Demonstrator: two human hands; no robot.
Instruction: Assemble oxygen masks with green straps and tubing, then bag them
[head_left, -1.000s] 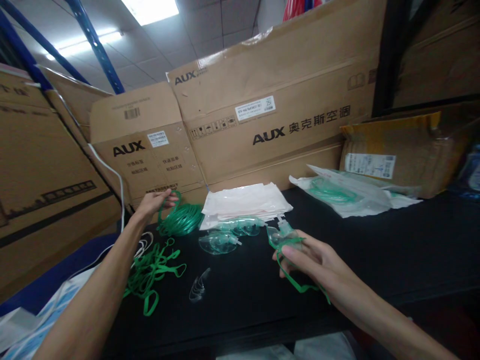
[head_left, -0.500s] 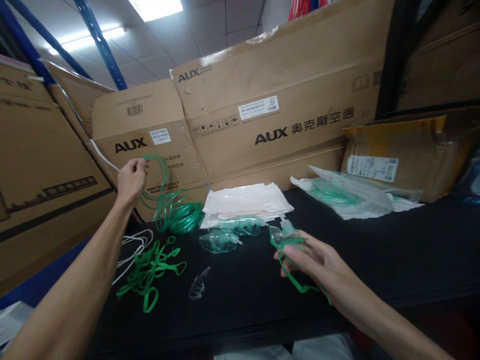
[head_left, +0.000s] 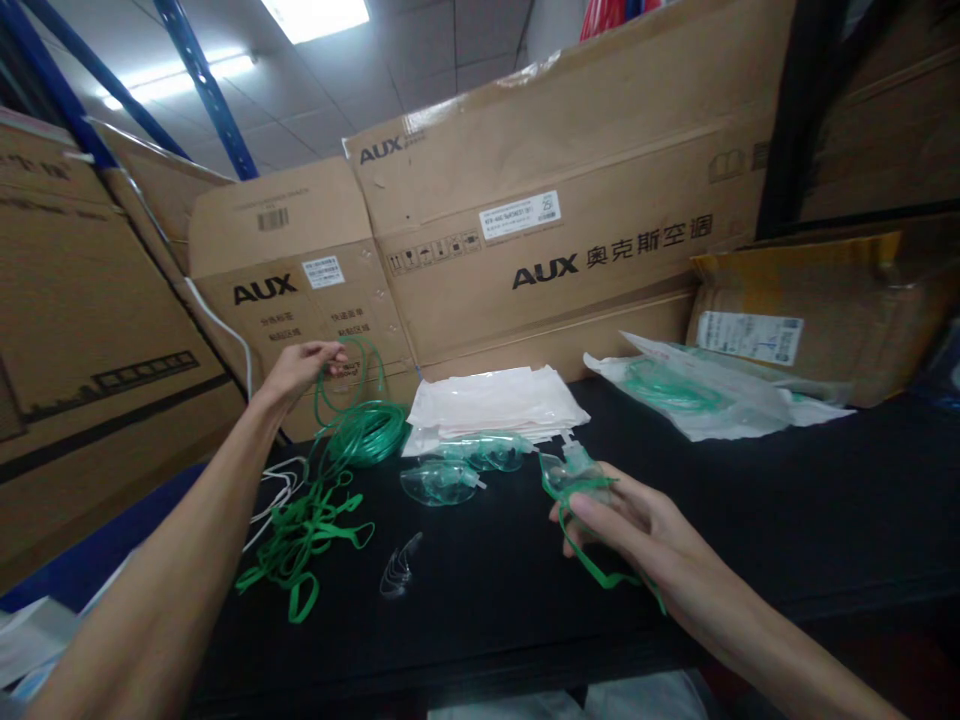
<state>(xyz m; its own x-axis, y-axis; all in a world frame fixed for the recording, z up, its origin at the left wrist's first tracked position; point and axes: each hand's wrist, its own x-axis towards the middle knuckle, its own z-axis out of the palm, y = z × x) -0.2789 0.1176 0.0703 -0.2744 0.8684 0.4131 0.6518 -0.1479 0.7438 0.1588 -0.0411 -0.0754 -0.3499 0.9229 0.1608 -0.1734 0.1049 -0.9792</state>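
Note:
My left hand point(head_left: 306, 368) is raised above a coil of green plastic tubing point(head_left: 367, 435), its fingers closed on a loose loop of that tubing. On the right, my right hand point(head_left: 626, 515) grips a clear green oxygen mask point(head_left: 574, 475) with a green elastic strap point(head_left: 600, 572) hanging from it. More masks lie on the black table: one mask point(head_left: 439, 482) in front, others partly overlapping behind it. Beneath my left hand is a tangled heap of green straps point(head_left: 300, 540). Thin clear strips point(head_left: 401, 567) lie in the middle foreground.
Behind the masks sits a stack of white plastic bags point(head_left: 499, 395). Packaged green tubing point(head_left: 667, 385) rests at the right, before an open cardboard box point(head_left: 825, 310). Large AUX cartons point(head_left: 585, 240) wall off the back. A white cable point(head_left: 279, 490) runs at the left.
My left hand has moved right and slightly down, drawing the loop of tubing closer to the coil. My right hand keeps its hold on the mask almost unmoved.

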